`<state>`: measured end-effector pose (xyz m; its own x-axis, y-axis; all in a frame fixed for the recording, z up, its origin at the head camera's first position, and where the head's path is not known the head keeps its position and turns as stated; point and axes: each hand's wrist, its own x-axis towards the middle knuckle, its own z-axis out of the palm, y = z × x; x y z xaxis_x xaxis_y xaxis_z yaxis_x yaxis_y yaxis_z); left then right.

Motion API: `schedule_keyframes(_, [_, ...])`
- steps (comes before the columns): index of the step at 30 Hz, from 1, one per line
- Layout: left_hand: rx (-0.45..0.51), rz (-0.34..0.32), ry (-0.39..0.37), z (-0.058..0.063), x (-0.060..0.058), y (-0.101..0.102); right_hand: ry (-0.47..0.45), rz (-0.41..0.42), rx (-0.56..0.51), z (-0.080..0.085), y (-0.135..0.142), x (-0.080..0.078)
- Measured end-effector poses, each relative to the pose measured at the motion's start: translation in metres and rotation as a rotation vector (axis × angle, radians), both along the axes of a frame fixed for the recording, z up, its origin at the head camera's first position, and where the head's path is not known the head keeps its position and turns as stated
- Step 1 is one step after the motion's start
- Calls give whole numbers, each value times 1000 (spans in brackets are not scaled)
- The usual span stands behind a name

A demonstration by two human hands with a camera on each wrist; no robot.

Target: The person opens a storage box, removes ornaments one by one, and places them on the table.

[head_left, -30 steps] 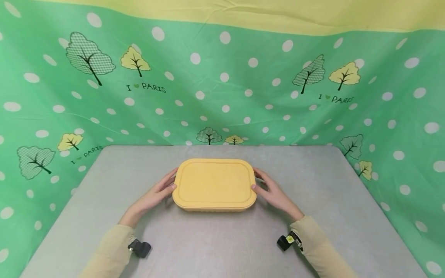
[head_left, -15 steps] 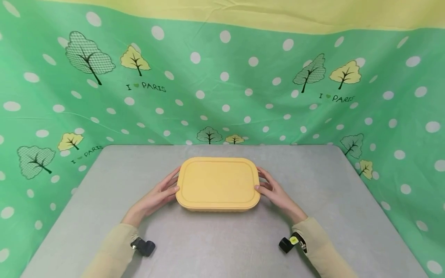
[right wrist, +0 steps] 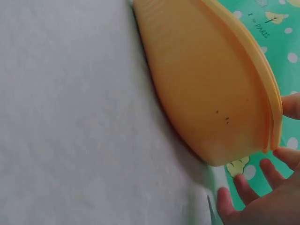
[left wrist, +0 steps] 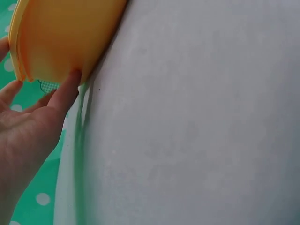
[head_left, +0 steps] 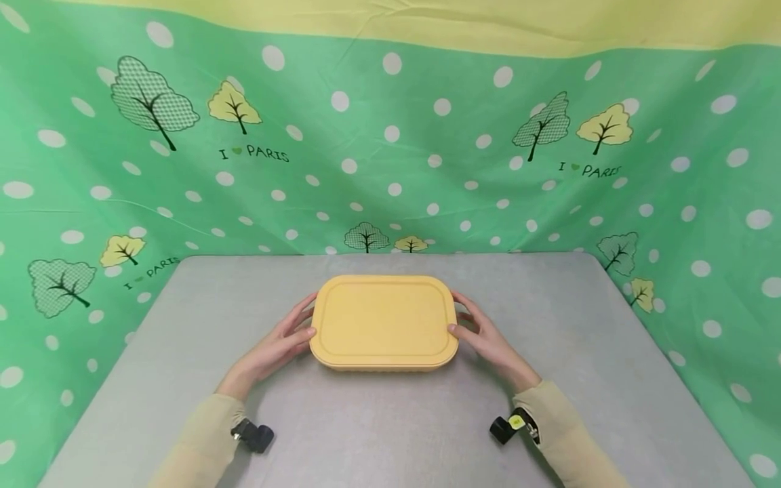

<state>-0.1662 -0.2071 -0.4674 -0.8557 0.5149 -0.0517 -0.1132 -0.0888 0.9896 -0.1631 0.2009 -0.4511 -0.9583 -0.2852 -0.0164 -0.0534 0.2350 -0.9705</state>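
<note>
A yellow lidded food container sits on the grey table, its rounded lid in place. My left hand is at its left end, thumb on the lid's edge; in the left wrist view, a fingertip of the left hand touches the container's side wall. At the opposite end is my right hand, thumb on the lid's edge. In the right wrist view, the right hand has its fingers spread, several fingertips apart from the container's wall. The container's inside is hidden by the lid.
The grey table extends around the container. A green polka-dot cloth with printed trees hangs behind and along both sides. Black wrist cameras are strapped at the left sleeve and the right sleeve.
The container shifted slightly to the right between the first and second frames, with both hands moving along. Since then it has stayed nearly still, with the hands at its ends.
</note>
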Motion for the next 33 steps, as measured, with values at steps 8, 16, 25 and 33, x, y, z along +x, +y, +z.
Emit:
schedule_keyframes(8, [-186,105,199,13,-3,-3,85,-3,-22,17,-2,1])
schedule_keyframes(16, [-181,124,222,20,-7,-6,41,22,16,26,-1,0])
schedule_keyframes(25, [-81,93,185,29,-7,-4,-3,35,-104,33,-2,2])
schedule_keyframes(33, [-72,100,188,41,-10,-1,1,3,-167,46,-5,-2])
